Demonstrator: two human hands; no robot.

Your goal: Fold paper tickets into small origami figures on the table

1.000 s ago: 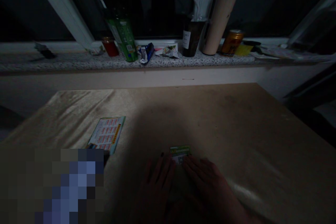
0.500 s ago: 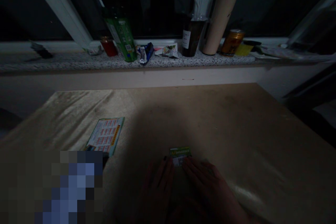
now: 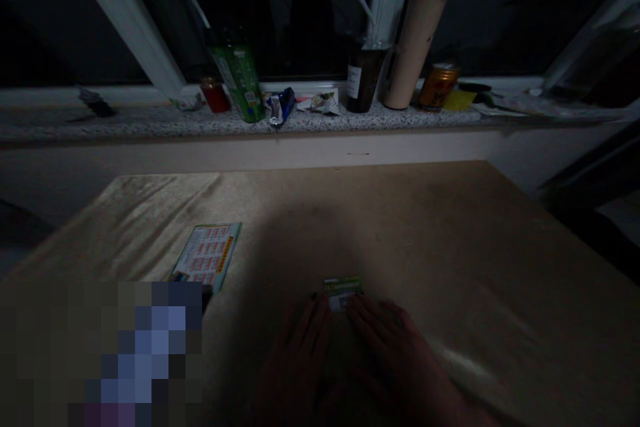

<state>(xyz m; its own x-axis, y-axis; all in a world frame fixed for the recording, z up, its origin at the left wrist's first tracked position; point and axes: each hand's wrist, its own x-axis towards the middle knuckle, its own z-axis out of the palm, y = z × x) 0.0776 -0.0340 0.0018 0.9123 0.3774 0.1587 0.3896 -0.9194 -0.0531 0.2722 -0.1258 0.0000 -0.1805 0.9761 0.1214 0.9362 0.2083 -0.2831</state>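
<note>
Pressing evenly with the flat-fingered left hand (image 3: 300, 353) and right hand (image 3: 393, 340), both uncurled (the light is poor), should best steady the small card (image 3: 343, 285) between their fingertips on the bench (image 3: 425, 227), near the printed sheet (image 3: 206, 252).

Head-worn view, facing window (image 3: 340, 20), angled down

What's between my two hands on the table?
In the head view, a small card lies there, its lower part between the left hand and right hand.
</note>
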